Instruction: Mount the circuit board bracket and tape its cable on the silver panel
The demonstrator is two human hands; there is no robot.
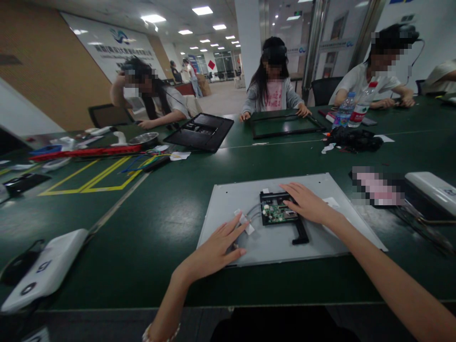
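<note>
A grey flat panel (221, 209) lies on the green table in front of me. On it sits a black plastic bracket (302, 234) around a green circuit board (280, 213). Grey cables (253, 209) run from the board's left side to a white tape strip (250, 229). My left hand (219, 242) rests over the panel's left part with fingers spread, the fingertips at the tape strip. Over the upper right of the bracket lies my right hand (304, 204), fingers stretched out and touching its edge. Neither hand grips anything.
White box-like devices (50, 266) stand at the left and right (432, 192). Beyond the panel are a black back cover (201, 130), a black frame (285, 135) under a co-worker's hands, bottles (361, 107) and a black cable bundle (356, 138). Several people sit opposite.
</note>
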